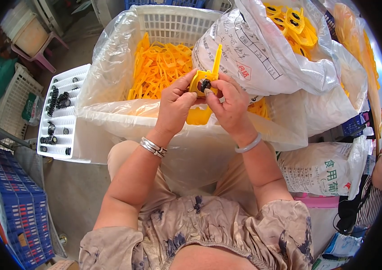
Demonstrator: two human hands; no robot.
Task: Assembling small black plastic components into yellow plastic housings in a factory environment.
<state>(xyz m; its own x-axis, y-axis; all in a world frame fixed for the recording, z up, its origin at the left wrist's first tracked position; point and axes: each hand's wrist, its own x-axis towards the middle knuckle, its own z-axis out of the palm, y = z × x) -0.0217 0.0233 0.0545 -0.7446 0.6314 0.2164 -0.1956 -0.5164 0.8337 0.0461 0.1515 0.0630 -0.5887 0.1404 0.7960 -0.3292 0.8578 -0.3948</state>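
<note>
Above a white crate [177, 24] lined with clear plastic, both hands hold one yellow plastic part [194, 86] with a long narrow arm pointing up. A small black round piece [205, 84] sits in its rounded body. My left hand [176, 100] grips the body from the left, thumb and fingers closed on it. From the other side my right hand [230, 102] pinches the part, its thumb at the black piece. Whether the black piece is fully seated I cannot tell. Under the hands the crate holds a heap of loose yellow parts [159, 67].
Left of the crate is a white slotted tray [78, 130] with black round pieces, some stacked in rows. A white woven sack [240, 49] leans over the crate's right side, holding yellow parts with black pieces. Another printed sack [317, 168] lies right; blue crates [17, 202] stand left.
</note>
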